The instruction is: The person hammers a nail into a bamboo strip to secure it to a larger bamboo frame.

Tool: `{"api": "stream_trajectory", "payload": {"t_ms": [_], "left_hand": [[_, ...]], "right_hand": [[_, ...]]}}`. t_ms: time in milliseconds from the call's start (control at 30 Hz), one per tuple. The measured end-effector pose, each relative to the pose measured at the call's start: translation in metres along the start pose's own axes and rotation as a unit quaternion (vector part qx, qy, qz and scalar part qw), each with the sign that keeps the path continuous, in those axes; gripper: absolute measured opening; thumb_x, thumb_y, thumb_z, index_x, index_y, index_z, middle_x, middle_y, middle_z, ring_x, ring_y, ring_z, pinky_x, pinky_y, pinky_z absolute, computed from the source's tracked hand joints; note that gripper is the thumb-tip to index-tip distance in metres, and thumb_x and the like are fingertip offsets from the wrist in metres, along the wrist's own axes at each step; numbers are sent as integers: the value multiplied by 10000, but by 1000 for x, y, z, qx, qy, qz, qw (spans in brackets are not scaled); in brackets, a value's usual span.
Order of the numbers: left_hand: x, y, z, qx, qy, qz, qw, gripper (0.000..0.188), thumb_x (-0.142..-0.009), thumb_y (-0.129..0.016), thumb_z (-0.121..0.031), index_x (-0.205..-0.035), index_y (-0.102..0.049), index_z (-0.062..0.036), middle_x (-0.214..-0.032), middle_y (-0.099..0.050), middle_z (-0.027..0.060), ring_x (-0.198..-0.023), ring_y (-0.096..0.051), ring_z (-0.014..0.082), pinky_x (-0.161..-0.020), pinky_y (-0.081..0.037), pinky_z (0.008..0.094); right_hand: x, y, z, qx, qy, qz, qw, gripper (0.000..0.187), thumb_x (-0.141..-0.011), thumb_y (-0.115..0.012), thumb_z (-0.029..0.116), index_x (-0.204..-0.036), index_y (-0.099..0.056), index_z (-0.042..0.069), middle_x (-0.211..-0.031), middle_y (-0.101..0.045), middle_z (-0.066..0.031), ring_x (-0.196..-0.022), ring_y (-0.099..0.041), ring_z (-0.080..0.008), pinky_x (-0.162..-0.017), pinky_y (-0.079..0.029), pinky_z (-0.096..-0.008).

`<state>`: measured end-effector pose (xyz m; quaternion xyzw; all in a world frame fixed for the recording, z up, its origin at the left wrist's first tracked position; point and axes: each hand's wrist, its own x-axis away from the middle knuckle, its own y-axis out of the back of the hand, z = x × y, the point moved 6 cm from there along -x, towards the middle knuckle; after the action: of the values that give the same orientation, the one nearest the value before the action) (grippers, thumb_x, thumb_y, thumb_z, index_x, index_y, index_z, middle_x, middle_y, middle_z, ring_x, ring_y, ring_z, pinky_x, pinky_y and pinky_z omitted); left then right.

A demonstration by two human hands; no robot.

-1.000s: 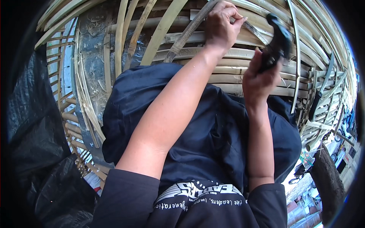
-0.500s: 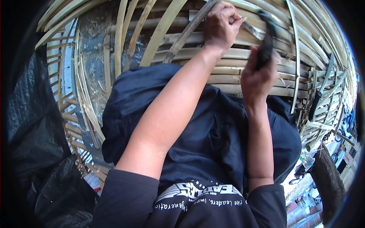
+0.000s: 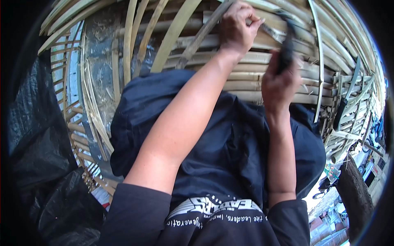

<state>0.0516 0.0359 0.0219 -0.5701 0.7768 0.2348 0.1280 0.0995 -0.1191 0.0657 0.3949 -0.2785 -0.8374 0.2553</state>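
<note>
My left hand (image 3: 238, 33) is closed in a pinch at the top of the view, over the bamboo slats (image 3: 246, 67). A small pale tip shows at its thumb and forefinger, too small to name. Beside that hand a grey wooden strip (image 3: 201, 37) slants down to the left. To the right, my right hand (image 3: 281, 86) is wrapped round the black handle of what looks like a hammer (image 3: 287, 45). Motion smears this tool, and its upper end points away from me, close to the left hand's fingertips.
A long knife (image 3: 349, 92) with a dark handle lies on the bamboo lattice at the right. Long bamboo strips (image 3: 174, 35) lean across the upper left. Black plastic sheeting (image 3: 37, 123) hangs at the far left. A tree trunk (image 3: 355, 192) stands at the lower right.
My right hand and the black tool have shifted very slightly and stay blurred. The left hand keeps its pinch in nearly the same place.
</note>
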Motion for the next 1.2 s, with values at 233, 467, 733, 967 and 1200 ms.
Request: {"api": "stream_trajectory", "payload": {"t_ms": [233,467,733,967,1200], "left_hand": [[-1,-2,5,15,23,8,1000,147,-818,-790,-74,-779,-664,-9,-944,-669,68,-736,-690,227,-631,-534,350],[5,-1,3,7,2,-4,1000,193,-804,-806,-68,-768,-627,-7,-948,-658,83,-701,-652,246,-606,-490,370],[0,-3,6,22,17,3,1000,182,-794,-807,-54,-771,-632,-7,-953,-663,74,-695,-653,228,-603,-496,360],[5,4,4,-43,-51,-24,997,150,-777,-809,-55,-769,-666,-10,-945,-677,69,-740,-693,228,-628,-531,355],[1,-4,8,52,23,2,998,134,-779,-802,-21,-790,-669,-14,-960,-667,78,-718,-692,218,-624,-548,337]], "right_hand": [[-2,-5,1,7,-22,-2,1000,258,-967,-678,217,-1090,-566,20,-765,-663,-248,-690,-658,-478,-600,-509,-504],[3,2,7,-10,-22,-16,1000,263,-962,-693,199,-1082,-559,7,-778,-668,-229,-692,-668,-446,-603,-513,-471],[-2,-9,-1,25,-59,76,995,254,-958,-693,171,-1075,-555,-7,-771,-675,-213,-662,-675,-432,-585,-515,-468],[4,-9,-1,7,-58,63,996,246,-953,-695,161,-1073,-558,-4,-790,-693,-220,-711,-685,-433,-593,-510,-480],[-2,-2,7,22,-47,32,998,280,-972,-673,227,-1077,-540,5,-740,-653,-239,-708,-662,-470,-598,-502,-490]]}}
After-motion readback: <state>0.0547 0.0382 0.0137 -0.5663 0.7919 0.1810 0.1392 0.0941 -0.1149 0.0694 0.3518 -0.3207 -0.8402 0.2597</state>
